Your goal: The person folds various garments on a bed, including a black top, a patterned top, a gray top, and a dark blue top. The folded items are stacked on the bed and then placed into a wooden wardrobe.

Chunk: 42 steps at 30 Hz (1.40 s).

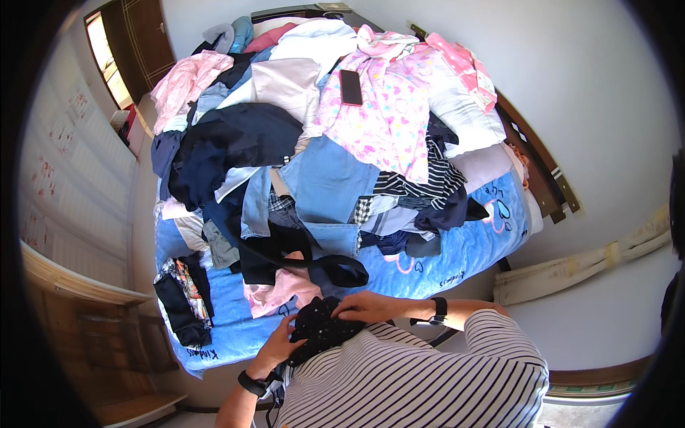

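Observation:
A black cloth garment with small white specks (321, 331) is bunched up against my striped shirt, just over the near edge of the bed. My left hand (278, 342) grips its left side, thumb and fingers spread around the cloth. On the upper right, my right hand (364, 307) pinches the same fabric. Just beyond lies a pink garment (262, 294), partly under a black garment (273, 249) with a loop-like strap or sleeve. Which kind of garment I hold, I cannot tell.
A large heap of clothes covers the bed, with blue denim jeans (332, 182) in the middle. A phone (351, 88) rests on a pink patterned garment (385, 112). Folded clothes (184, 299) lie at the left on the blue blanket (235, 321). Wooden furniture (107, 331) stands left.

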Motion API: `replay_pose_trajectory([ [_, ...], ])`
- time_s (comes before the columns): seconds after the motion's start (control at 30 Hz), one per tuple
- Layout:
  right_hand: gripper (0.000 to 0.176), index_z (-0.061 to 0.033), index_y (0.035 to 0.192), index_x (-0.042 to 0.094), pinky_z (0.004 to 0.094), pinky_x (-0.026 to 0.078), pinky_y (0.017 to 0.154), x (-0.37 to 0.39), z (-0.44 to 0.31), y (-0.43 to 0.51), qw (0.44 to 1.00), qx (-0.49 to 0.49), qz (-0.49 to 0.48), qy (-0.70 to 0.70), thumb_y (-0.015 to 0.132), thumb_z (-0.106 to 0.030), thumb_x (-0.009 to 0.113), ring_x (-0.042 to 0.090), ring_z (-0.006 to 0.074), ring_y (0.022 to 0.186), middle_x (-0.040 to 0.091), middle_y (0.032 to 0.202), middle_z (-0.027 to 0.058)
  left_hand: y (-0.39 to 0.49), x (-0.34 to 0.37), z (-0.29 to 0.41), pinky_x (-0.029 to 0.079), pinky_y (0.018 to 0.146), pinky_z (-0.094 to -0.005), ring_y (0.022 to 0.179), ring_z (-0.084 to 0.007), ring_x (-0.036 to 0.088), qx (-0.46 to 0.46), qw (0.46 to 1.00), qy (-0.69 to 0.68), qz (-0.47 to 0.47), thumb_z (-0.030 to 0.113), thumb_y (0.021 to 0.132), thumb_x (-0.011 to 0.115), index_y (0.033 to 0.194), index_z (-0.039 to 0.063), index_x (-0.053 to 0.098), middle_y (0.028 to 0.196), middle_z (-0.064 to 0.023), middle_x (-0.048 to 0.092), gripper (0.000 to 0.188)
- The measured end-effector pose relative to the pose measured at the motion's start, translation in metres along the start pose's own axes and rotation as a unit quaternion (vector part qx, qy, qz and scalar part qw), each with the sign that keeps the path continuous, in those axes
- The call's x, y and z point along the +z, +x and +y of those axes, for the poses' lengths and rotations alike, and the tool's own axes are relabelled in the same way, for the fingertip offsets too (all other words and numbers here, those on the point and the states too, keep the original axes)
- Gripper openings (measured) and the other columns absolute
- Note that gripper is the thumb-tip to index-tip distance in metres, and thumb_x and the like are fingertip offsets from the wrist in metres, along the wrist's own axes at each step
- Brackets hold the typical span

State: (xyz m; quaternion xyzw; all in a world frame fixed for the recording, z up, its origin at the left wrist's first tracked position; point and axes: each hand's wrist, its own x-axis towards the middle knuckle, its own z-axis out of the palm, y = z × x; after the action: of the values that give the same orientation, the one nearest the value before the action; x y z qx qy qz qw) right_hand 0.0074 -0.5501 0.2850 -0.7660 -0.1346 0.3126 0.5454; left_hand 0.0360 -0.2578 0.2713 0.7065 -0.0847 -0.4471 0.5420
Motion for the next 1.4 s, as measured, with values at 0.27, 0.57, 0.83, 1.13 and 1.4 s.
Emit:
replay_pose_trajectory([
  [0.27,0.059,-0.007,0.131,0.053,0.0437,0.026,0.111,-0.012,0.033,-0.006,0.978,-0.127,-0.12,0.111,0.086,-0.042,0.066,0.031,0.0293,0.138,0.037,0.146,0.0153,-0.012,0.0,-0.012,0.041,0.101,-0.0334,0.121,-0.0262,0.052,0.233,0.958,0.158,-0.047,0.001,0.08,0.066,0.131,0.008,0.053,0.133,-0.0146,0.052,0.054],
  [0.57,0.058,-0.0046,0.134,0.048,0.0311,0.043,0.096,0.005,0.05,-0.009,0.981,0.004,-0.043,0.19,0.085,-0.022,0.071,0.051,0.0155,0.112,0.058,0.122,0.0078,-0.026,-0.022,-0.068,0.045,0.084,-0.0264,0.094,-0.0146,0.054,0.066,0.997,0.001,-0.043,0.006,0.075,0.075,0.125,0.001,0.052,0.112,-0.0043,0.061,0.055],
  [0.83,0.036,0.0039,0.11,0.063,0.0213,0.047,0.078,-0.004,0.038,0.05,0.968,0.045,0.095,0.229,0.094,-0.028,0.06,0.058,0.0055,0.089,0.066,0.099,0.0018,0.021,-0.016,-0.019,0.045,0.095,-0.0314,0.108,-0.016,0.057,0.003,0.947,-0.301,0.109,0.01,0.081,0.074,0.126,0.002,0.054,0.115,-0.0048,0.063,0.05],
  [1.13,0.059,0.0025,0.138,0.036,0.0274,0.048,0.091,-0.007,0.01,0.085,0.902,0.056,0.054,0.425,0.09,-0.018,0.065,0.059,0.0152,0.106,0.056,0.119,0.0076,0.032,-0.04,-0.016,0.054,0.076,-0.0274,0.083,-0.0155,0.066,0.045,0.901,-0.379,0.207,0.02,0.09,0.065,0.118,0.0,0.057,0.102,-0.0074,0.067,0.036],
  [1.4,0.076,-0.0048,0.147,0.021,0.0334,0.045,0.097,-0.007,-0.01,0.095,0.879,-0.004,0.079,0.47,0.087,-0.009,0.066,0.051,0.0214,0.12,0.046,0.135,0.0128,0.029,-0.031,-0.016,0.046,0.093,-0.0288,0.106,-0.0153,0.059,0.109,0.894,-0.389,0.195,0.02,0.088,0.068,0.132,0.004,0.047,0.118,-0.0049,0.061,0.051],
])
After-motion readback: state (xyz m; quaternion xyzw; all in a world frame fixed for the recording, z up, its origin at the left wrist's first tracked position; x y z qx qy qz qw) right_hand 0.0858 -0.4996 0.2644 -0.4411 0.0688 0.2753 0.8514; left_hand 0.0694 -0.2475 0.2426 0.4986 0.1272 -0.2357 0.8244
